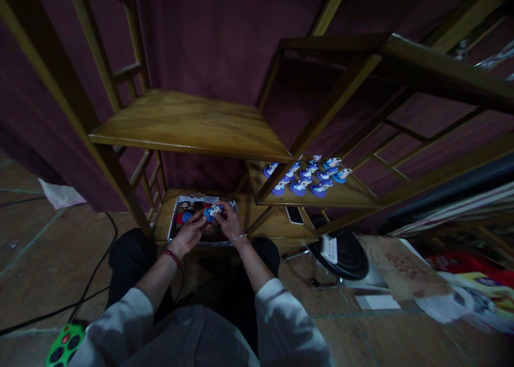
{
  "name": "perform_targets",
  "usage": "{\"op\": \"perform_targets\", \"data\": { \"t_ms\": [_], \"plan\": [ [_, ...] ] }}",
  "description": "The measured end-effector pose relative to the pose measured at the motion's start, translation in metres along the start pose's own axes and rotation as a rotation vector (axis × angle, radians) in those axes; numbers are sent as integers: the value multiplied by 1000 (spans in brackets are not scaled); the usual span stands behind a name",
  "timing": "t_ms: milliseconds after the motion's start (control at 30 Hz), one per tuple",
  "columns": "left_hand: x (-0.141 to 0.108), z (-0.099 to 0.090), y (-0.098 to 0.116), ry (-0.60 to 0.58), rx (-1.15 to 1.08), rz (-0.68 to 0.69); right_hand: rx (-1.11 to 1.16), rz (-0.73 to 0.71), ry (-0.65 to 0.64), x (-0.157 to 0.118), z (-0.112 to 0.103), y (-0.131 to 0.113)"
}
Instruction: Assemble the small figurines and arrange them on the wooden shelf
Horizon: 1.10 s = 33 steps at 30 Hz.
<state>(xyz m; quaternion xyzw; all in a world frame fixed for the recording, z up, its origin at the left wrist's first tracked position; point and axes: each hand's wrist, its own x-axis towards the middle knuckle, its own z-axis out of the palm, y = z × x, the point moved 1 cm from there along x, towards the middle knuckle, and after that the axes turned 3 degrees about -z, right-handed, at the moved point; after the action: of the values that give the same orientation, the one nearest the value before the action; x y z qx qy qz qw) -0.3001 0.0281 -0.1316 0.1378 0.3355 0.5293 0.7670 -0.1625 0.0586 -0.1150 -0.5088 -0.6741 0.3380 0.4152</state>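
Note:
Between my two hands is a small blue and white figurine on a round blue base. My left hand grips it by the base side, while the fingers of my right hand close on its upper part. Both hands are above a shallow white cardboard box on the lowest shelf. Inside the box lie a blue round piece, something red and some dark figures, partly hidden by my hands. To the right, several purple and blue figurines stand in rows on a slightly higher shelf.
A wooden shelf board spans above the box, with posts on both sides. A phone lies on the low shelf at right. On the floor are a black round stool, cardboard, black cables and a green object.

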Motion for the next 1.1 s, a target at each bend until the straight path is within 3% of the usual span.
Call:
{"op": "perform_targets", "data": {
  "t_ms": [1100],
  "plan": [
    [-5, 5, 9, -53, -53, -9, 8, -80, 25, 2, 0, -13]
  ]
}}
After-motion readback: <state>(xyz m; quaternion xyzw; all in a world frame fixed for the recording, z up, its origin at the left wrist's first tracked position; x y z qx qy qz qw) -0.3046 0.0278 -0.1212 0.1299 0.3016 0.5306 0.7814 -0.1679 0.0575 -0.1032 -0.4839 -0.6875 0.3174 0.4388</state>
